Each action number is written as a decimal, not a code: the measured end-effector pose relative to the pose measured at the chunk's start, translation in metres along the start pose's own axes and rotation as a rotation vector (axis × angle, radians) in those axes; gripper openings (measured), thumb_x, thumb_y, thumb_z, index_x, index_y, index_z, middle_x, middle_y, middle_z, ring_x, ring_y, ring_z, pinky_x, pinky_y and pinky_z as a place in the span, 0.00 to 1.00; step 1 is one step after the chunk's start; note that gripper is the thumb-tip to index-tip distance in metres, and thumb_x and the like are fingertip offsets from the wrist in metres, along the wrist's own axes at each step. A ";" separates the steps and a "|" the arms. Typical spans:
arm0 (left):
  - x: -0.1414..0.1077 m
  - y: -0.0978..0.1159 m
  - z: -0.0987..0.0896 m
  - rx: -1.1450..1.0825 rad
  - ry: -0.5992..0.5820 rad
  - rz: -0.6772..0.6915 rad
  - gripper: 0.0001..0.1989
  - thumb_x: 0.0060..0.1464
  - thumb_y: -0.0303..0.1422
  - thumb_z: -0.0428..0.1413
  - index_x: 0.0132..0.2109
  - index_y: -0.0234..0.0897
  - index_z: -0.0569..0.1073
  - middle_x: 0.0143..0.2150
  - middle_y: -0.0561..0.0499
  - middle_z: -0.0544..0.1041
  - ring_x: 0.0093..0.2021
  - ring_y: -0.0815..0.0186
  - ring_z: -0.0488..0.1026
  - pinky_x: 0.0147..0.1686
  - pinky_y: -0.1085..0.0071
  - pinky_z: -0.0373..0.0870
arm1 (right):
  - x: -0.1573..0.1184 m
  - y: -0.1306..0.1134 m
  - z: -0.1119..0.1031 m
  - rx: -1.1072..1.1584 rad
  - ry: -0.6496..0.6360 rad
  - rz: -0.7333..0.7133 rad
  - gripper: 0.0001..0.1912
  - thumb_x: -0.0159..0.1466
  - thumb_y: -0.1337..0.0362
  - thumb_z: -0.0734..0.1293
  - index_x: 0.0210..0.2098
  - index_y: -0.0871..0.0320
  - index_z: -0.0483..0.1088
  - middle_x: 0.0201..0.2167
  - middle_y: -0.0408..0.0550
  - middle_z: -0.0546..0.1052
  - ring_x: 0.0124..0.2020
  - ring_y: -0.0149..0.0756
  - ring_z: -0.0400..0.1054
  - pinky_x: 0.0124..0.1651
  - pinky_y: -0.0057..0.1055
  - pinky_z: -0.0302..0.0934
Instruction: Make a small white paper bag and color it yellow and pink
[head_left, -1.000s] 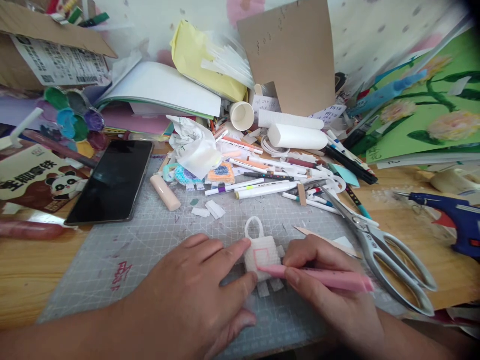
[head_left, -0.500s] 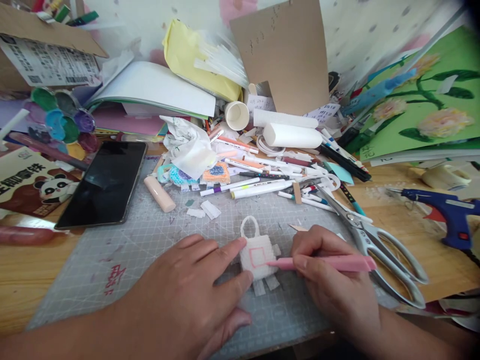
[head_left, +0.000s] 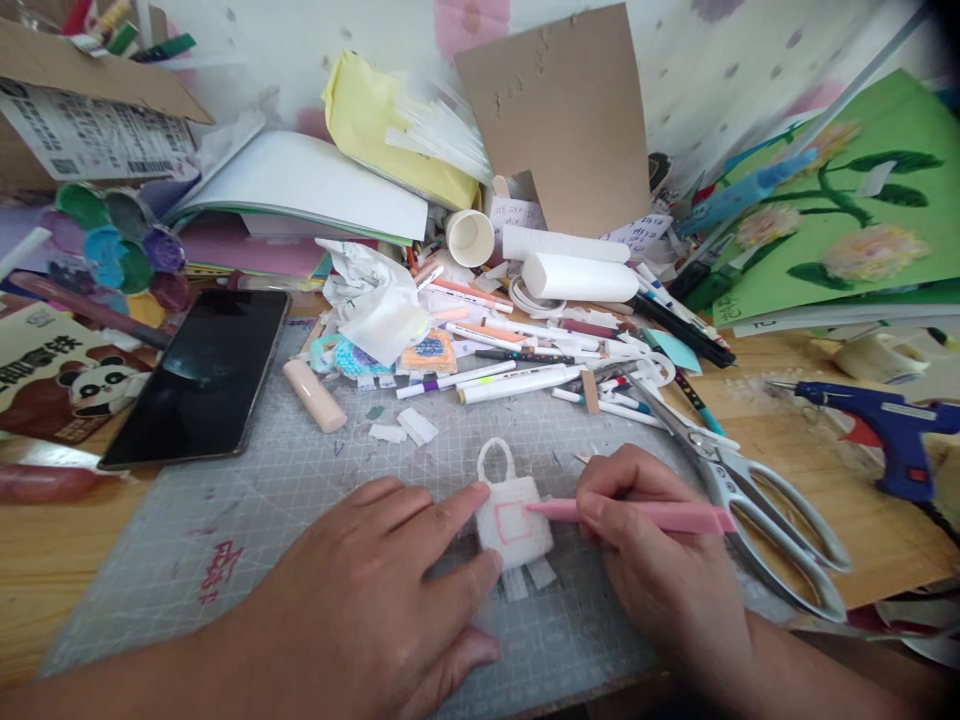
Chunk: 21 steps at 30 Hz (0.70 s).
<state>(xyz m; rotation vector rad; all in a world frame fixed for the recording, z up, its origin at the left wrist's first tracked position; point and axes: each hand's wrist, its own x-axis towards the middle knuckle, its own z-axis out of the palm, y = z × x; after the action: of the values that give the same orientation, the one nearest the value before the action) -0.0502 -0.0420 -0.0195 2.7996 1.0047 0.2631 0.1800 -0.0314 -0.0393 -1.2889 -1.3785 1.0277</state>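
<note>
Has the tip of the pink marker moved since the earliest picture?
Yes. Against the scissors, the tip of the pink marker has moved right and up the view, from lower left on the drawn square to its upper right.

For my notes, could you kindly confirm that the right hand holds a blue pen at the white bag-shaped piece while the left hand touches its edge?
The pen is pink, not blue, as the head view shows. The right hand does hold it at the white bag-shaped piece, and the left hand touches its edge.
</note>
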 end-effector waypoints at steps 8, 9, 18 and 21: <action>0.004 0.000 -0.001 0.009 0.034 0.005 0.13 0.58 0.43 0.52 0.48 0.46 0.74 0.58 0.46 0.72 0.45 0.54 0.74 0.42 0.55 0.71 | -0.001 0.002 0.000 -0.042 -0.052 0.003 0.09 0.61 0.63 0.65 0.25 0.55 0.68 0.20 0.40 0.68 0.23 0.31 0.61 0.25 0.28 0.54; 0.004 0.000 0.000 0.007 0.040 0.009 0.13 0.58 0.43 0.52 0.47 0.46 0.74 0.57 0.46 0.72 0.44 0.54 0.75 0.42 0.55 0.71 | 0.000 0.001 0.000 -0.062 -0.058 0.000 0.09 0.61 0.62 0.66 0.25 0.55 0.68 0.19 0.39 0.69 0.22 0.30 0.61 0.25 0.27 0.55; 0.003 0.000 0.010 0.019 0.132 0.013 0.14 0.57 0.44 0.53 0.47 0.44 0.74 0.56 0.44 0.73 0.43 0.56 0.74 0.41 0.57 0.70 | 0.002 -0.014 0.005 -0.246 -0.144 -0.063 0.08 0.59 0.61 0.67 0.25 0.56 0.69 0.18 0.39 0.71 0.20 0.28 0.64 0.22 0.24 0.57; 0.006 0.001 0.003 0.019 0.059 0.009 0.14 0.57 0.43 0.53 0.47 0.44 0.74 0.56 0.44 0.73 0.43 0.54 0.74 0.41 0.56 0.71 | 0.002 -0.014 0.005 -0.257 -0.156 -0.060 0.07 0.58 0.62 0.67 0.25 0.56 0.69 0.18 0.39 0.72 0.20 0.28 0.64 0.22 0.23 0.57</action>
<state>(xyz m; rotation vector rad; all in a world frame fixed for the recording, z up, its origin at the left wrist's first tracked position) -0.0443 -0.0386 -0.0211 2.8296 1.0128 0.3409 0.1720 -0.0302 -0.0260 -1.3649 -1.7020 0.9485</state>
